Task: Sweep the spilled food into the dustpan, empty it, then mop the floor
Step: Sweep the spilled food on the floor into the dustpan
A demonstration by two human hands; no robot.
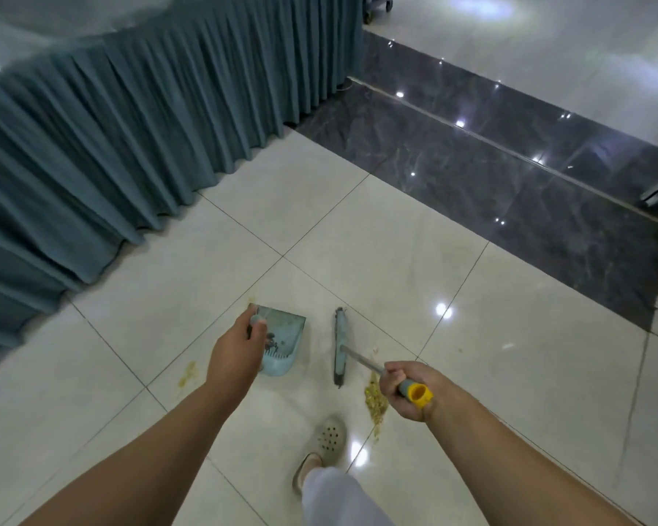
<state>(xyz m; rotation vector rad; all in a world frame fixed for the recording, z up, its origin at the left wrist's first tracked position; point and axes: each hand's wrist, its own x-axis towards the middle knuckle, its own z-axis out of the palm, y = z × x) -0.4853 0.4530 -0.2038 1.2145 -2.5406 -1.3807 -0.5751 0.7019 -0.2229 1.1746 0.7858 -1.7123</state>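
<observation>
Spilled food (376, 402): main yellowish pile on the pale tile floor (509, 354), lower centre-right of frame, partly hidden under the right hand. Smaller smear (188, 373) at lower centre-left; a trace (250, 300) at the dustpan's upper corner.

Broom head (339, 347): long axis runs up-down in frame, lying just up-left of the main pile. Its shaft slants down-right to a yellow-capped grip. Dustpan (285, 345): left of the broom head, a bare strip of tile between them; some dark debris inside already. Which end is the mouth, cannot tell for certain.

Right hand (409, 391): fingers clenched round the broom grip, directly over the pile, so the nearer hand. Left hand (236, 353): fingers closed on the dustpan handle's top end.

Judgement: sweeping step, early. The pile lies on the broom's far side from the pan, so the head must pass behind it before drawing leftward.

Periphery: shoe (329, 436) at bottom centre; pleated teal skirting (130, 127) upper left; dark marble band (509, 176) upper right.
</observation>
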